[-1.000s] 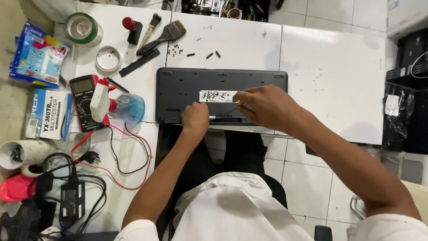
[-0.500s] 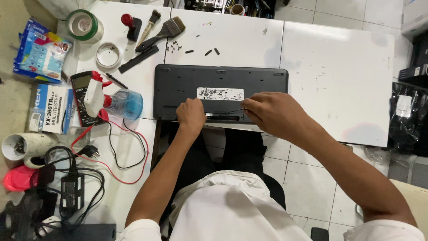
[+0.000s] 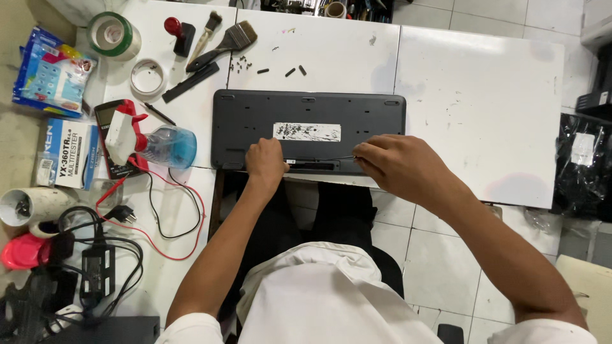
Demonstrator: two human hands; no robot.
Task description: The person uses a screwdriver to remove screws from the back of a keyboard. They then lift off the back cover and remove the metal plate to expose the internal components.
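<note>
A dark grey keyboard [image 3: 255, 118] lies face down on the white table [image 3: 478, 95], its back showing a pale label [image 3: 306, 132]. My left hand [image 3: 266, 164] rests on the keyboard's near edge with fingers curled, pressing it down. My right hand [image 3: 398, 167] is closed around a thin metal tool [image 3: 322, 159], whose tip points left toward my left hand along the keyboard's near edge.
Two paint brushes [image 3: 223, 43], small loose screws [image 3: 243, 64], tape rolls [image 3: 113, 35], a blue spray bottle [image 3: 162, 143], a multimeter with red leads [image 3: 111, 143], boxes [image 3: 67, 153] and a power adapter with cables [image 3: 95, 267] crowd the left side. Tiled floor lies below.
My right hand has shifted slightly right and lower along the keyboard's near edge, with the thin tool now lying flat. My left hand stays on the edge.
</note>
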